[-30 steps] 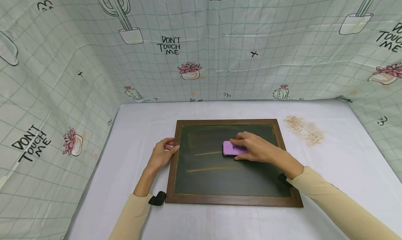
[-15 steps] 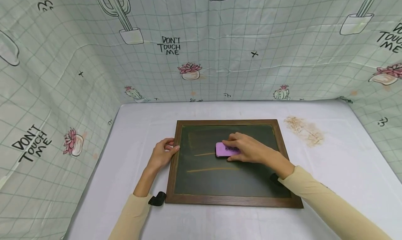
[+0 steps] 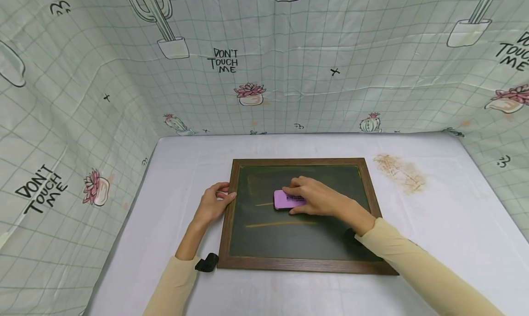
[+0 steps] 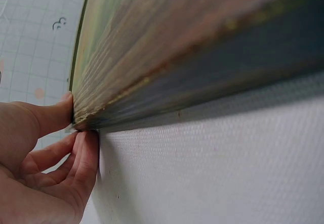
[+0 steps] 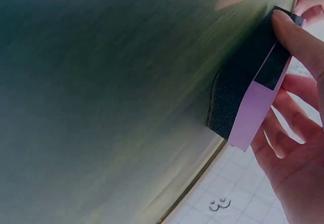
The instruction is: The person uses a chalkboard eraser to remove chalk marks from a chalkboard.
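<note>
A chalkboard (image 3: pixel 306 245) in a brown wooden frame lies flat on the table. My left hand (image 3: pixel 210 206) pinches the frame's left side, thumb on top and fingers against the side edge in the left wrist view. In my right hand (image 3: pixel 317 197) is a purple chalkboard eraser (image 3: pixel 281 200), gripped between thumb and fingers. Its black felt (image 5: pixel 233 84) faces the board in the right wrist view. Just left of the eraser shows a short orange-yellow chalk line (image 3: pixel 263 204). Below it runs a longer chalk line (image 3: pixel 277 224).
Brownish smudges (image 3: pixel 400 172) mark the white tablecloth (image 3: pixel 446 205) right of the board. A printed grid curtain (image 3: pixel 297 68) hangs behind and at both sides. Black camera mounts (image 3: pixel 207 262) sit at the wrists.
My right hand has slid the eraser leftward and slightly down across the board, along the upper chalk line, which now shows shorter. The left hand keeps its place on the frame.
</note>
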Demonstrator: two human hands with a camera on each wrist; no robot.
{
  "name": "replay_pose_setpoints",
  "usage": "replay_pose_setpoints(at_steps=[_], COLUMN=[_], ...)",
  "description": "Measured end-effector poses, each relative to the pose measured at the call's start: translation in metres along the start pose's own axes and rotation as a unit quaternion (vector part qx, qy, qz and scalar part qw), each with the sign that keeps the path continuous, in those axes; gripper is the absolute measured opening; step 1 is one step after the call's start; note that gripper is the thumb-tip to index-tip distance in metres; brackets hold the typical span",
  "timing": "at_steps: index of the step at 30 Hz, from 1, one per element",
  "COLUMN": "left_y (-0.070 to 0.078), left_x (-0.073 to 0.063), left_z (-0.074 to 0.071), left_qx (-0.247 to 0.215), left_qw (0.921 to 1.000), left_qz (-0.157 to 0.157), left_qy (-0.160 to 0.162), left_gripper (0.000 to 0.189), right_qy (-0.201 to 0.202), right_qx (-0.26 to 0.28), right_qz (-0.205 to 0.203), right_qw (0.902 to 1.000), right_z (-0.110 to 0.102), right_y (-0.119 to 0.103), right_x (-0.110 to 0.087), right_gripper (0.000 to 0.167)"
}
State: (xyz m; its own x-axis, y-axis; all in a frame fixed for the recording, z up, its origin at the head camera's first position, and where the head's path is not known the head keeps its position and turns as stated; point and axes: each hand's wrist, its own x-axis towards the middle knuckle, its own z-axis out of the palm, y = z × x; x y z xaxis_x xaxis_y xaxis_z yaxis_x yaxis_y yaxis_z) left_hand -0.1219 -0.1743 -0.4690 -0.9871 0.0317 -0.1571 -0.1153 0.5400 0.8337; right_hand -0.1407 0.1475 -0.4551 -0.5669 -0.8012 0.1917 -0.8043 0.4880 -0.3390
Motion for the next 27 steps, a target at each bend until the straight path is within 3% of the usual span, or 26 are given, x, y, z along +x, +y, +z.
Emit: replay_pose_setpoints(at_steps=[27], left_y=[-0.001], left_x=[0.0], left_z=[0.0], left_qx=[0.001], left_qw=[1.0], left_qz=[0.001], left_qy=[0.004], left_gripper=[0.048], right_qy=[-0.021], right_qx=[0.002], right_qz=[-0.028], right_qw=[0.9994], right_z=[0.013], right_y=[-0.02], right_x=[0.035], right_gripper=[0.057])
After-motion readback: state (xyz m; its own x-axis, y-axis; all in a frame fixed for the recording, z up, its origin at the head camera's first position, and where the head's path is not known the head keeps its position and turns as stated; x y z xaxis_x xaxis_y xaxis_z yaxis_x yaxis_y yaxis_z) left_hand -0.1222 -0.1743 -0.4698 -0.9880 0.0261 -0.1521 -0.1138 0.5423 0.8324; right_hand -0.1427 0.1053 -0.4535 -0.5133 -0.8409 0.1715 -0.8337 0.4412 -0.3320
